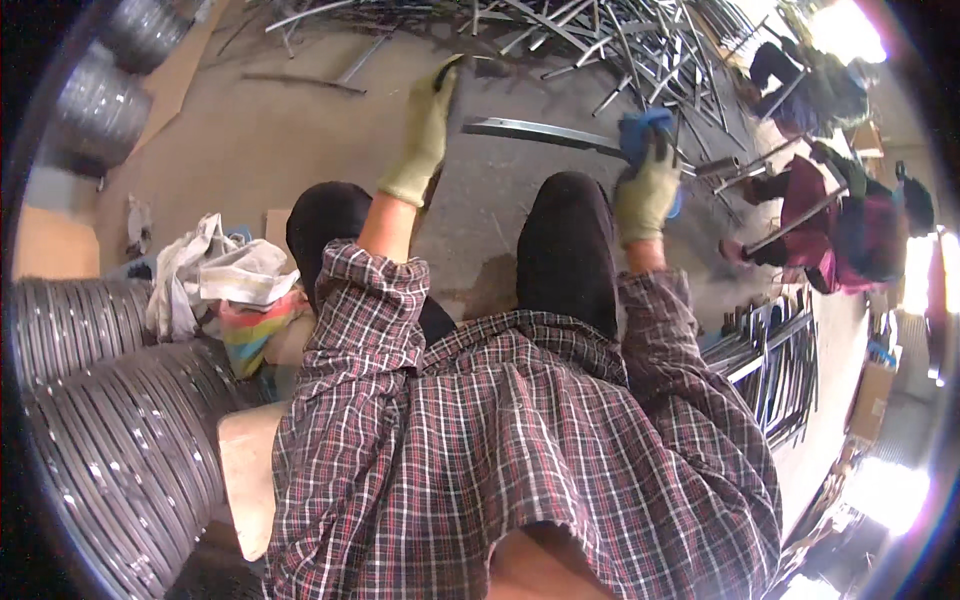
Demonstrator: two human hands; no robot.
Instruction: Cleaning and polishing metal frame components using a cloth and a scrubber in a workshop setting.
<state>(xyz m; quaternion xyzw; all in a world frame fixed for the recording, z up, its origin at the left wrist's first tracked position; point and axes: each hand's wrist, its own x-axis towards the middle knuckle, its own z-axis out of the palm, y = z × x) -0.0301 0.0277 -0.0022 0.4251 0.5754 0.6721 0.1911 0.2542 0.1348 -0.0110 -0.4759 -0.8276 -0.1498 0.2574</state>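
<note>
My left hand [427,130], in a yellow-green glove with a dark palm side, is raised over the floor beyond my left knee. Its fingers look stretched out, and I make out nothing held in them. A gap separates it from the near-left end of a grey metal bar [545,133]. In a matching glove, my right hand [648,195] is closed on a blue cloth [640,135] wrapped around the right part of that bar. The bar lies crosswise in front of my knees, and the cloth and fingers hide part of it.
A tangled heap of metal tubes [610,45] lies ahead. Bundled grey coils [120,450] and pale rags [220,265] are at my left. More stacked tubes [770,360] stand at right, near a seated person [830,225] and another person [810,90].
</note>
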